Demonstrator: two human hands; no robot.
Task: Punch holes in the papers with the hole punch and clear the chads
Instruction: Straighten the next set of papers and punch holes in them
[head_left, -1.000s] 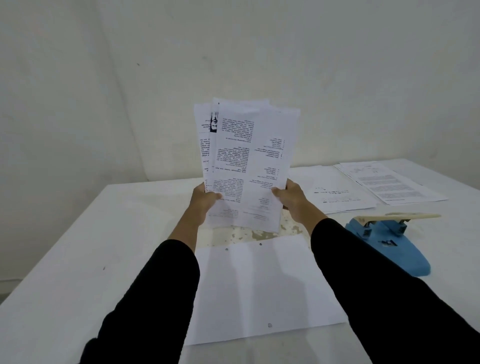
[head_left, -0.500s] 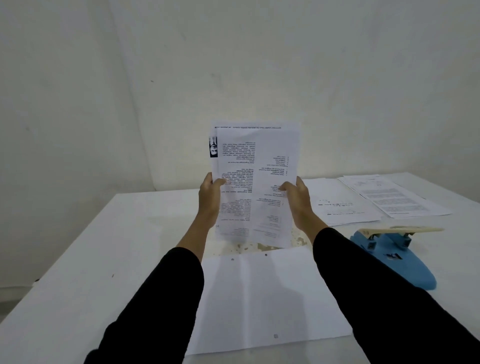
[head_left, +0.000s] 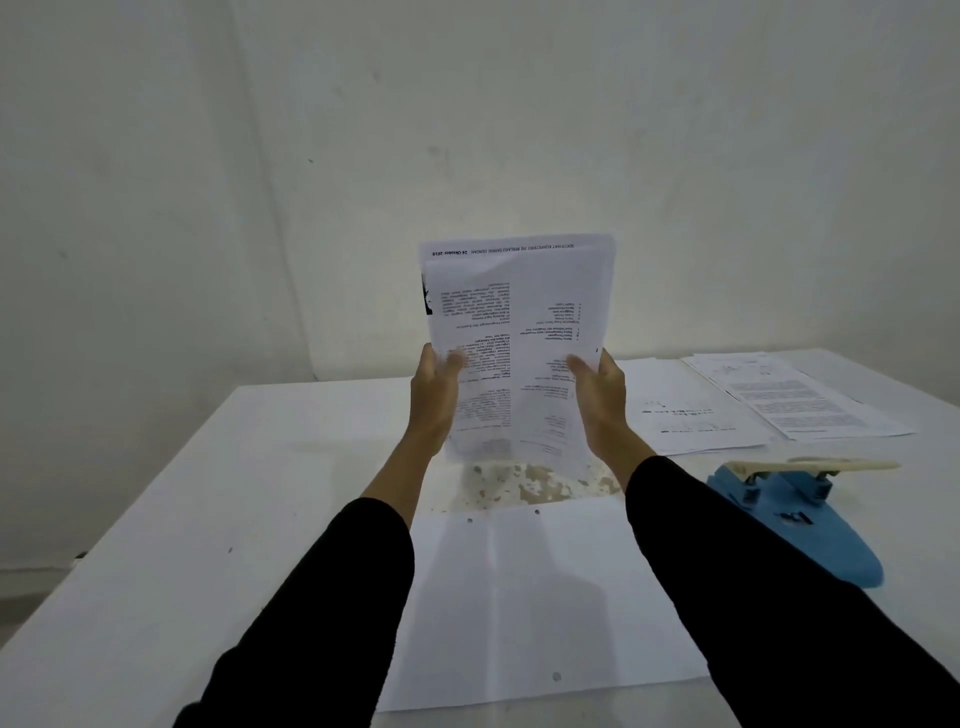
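Observation:
I hold a stack of printed papers (head_left: 519, 332) upright above the white table, print upside down toward me. My left hand (head_left: 434, 395) grips its left edge and my right hand (head_left: 597, 400) grips its right edge. The sheets sit squared together, their bottom edge just above the table. A blue hole punch (head_left: 789, 525) with a cream lever stands on the table to the right of my right forearm. A blank sheet (head_left: 519, 613) with punched holes near its far edge lies flat between my arms; a small chad (head_left: 557, 676) rests on its near part.
Two more piles of printed sheets (head_left: 685, 410) (head_left: 795, 395) lie at the far right of the table. A patch of worn, flaking surface (head_left: 524, 488) shows beyond the blank sheet. A plain wall stands close behind the table (head_left: 208, 519).
The fanned sheets have been drawn together into one squared stack. Both hands have slid higher up the stack's sides, and the stack sits more upright.

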